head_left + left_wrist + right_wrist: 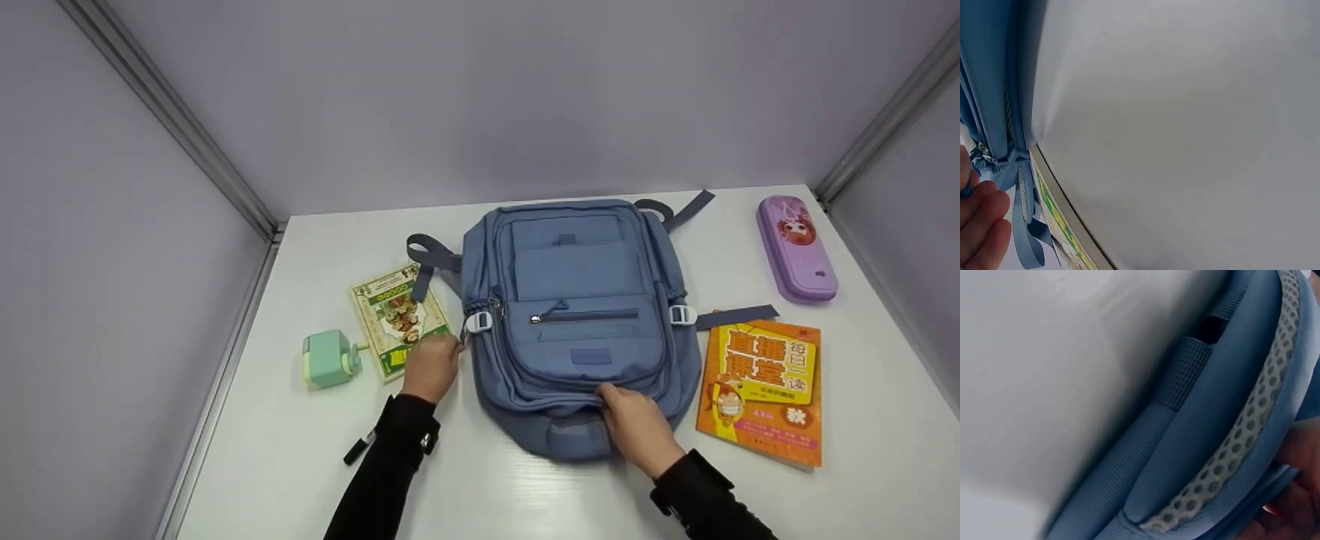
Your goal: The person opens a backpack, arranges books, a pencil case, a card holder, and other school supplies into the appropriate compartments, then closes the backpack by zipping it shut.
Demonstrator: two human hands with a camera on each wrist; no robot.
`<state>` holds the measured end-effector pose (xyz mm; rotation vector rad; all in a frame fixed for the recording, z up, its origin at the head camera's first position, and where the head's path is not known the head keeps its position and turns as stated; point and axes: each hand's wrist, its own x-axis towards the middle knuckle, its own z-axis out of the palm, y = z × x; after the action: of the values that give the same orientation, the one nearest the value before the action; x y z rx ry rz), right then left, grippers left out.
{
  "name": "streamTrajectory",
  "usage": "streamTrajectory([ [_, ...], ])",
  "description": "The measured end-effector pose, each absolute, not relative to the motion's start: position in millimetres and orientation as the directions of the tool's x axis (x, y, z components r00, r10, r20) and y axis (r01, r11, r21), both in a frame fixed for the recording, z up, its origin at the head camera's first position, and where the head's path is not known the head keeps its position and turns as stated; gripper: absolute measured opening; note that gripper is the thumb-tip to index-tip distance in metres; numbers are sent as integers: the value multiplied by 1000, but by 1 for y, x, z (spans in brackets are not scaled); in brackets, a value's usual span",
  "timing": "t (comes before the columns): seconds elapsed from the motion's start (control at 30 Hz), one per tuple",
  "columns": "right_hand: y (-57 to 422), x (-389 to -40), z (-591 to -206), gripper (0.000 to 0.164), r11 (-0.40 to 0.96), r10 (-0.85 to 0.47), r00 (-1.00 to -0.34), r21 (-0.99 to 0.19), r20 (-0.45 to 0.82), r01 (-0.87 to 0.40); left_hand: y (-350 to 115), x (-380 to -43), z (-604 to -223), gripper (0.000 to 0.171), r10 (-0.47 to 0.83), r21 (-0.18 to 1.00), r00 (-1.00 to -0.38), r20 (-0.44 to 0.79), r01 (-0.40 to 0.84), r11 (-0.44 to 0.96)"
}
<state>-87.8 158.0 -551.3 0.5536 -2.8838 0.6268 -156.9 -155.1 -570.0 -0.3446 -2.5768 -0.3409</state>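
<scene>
A blue backpack lies flat on its back on the white table, front pockets facing up. At its left side, beside a white buckle, my left hand pinches a small blue tab, apparently a zipper pull; the left wrist view shows the tab partly between thumb and fingers. My right hand grips the fabric edge at the bottom of the front compartment, its fingers curled under the fold. A mesh-trimmed edge of the bag runs close to that hand.
Left of the bag lie a green picture book, partly under a strap, a mint-green pencil sharpener and a black pen. An orange book and a purple pencil case lie to the right. Walls enclose the table's back and sides.
</scene>
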Motion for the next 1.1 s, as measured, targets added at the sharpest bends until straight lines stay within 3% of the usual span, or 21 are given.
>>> streamTrajectory([
  [0.23, 157, -87, -554, 15, 853, -303, -928, -373, 217, -366, -149, -115, -563, 20, 235, 206, -857, 458, 359, 910],
  [0.6, 158, -86, -547, 17, 822, -276, -920, -428, 278, -376, -105, -46, -535, 22, 191, 328, -891, 412, 340, 881],
  [0.87, 156, -86, -545, 20, 812, -285, -894, -409, 345, -416, -40, -31, -536, 24, 229, 298, -794, 563, 453, 840],
  [1.1, 155, -85, -546, 23, 804, -271, -872, -402, 408, -438, 0, -32, -539, 22, 370, 198, -749, 550, 547, 813],
])
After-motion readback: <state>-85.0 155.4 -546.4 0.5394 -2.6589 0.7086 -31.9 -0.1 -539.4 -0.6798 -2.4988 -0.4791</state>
